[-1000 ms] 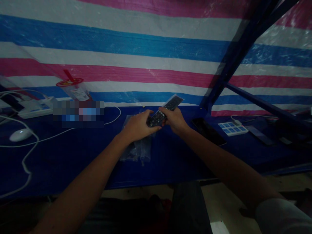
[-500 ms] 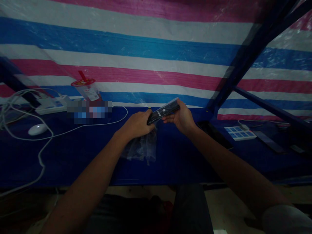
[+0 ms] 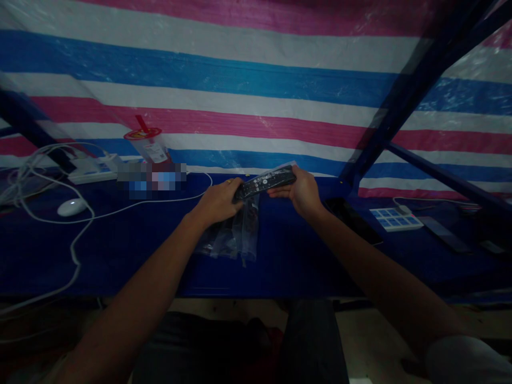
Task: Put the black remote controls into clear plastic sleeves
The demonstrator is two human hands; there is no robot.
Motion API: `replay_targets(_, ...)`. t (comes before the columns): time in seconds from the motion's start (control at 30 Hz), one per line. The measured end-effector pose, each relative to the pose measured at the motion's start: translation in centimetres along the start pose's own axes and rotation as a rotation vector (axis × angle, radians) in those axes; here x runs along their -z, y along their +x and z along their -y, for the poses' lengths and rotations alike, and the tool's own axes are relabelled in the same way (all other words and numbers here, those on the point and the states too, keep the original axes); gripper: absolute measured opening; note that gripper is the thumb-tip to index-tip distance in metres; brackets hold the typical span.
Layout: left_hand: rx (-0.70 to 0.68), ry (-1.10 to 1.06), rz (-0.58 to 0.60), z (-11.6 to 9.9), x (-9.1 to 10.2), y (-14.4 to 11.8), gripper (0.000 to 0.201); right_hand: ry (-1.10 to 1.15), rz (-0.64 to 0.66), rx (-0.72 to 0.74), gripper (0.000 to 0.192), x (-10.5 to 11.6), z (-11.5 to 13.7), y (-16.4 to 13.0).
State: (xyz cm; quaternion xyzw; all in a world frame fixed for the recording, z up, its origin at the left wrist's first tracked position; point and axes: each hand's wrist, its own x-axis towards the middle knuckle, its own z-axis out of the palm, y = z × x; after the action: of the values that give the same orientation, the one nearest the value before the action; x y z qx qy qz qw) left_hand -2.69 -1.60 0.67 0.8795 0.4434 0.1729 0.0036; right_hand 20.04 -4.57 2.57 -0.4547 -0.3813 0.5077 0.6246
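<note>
Head camera: my left hand (image 3: 218, 202) and my right hand (image 3: 304, 191) are both closed around a black remote (image 3: 264, 182), one at each end, holding it up just above the blue table (image 3: 120, 250). It looks light and stiff, and the thin clear plastic bag (image 3: 234, 237) under it looks soft and slippery. I think holding the remote by its long sides is best.
</note>
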Motion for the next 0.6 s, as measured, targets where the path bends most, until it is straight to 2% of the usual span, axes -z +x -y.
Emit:
replay_targets(0.13,0.066,-0.052,-0.007,0.4,-0.8,0.3,0.038,-0.078,0.050,0.059,0.036,-0.8,0.6,-0.1)
replay_targets(0.4,0.102,-0.214,-0.122,1.0,-1.6,0.5,0.033,-0.191,0.100,0.222,0.040,-3.1,3.7,-1.3)
replay_targets(0.6,0.123,-0.296,-0.157,1.3,-1.7,0.6,0.031,-0.128,0.064,0.309,0.046,-2.6,4.7,-0.8)
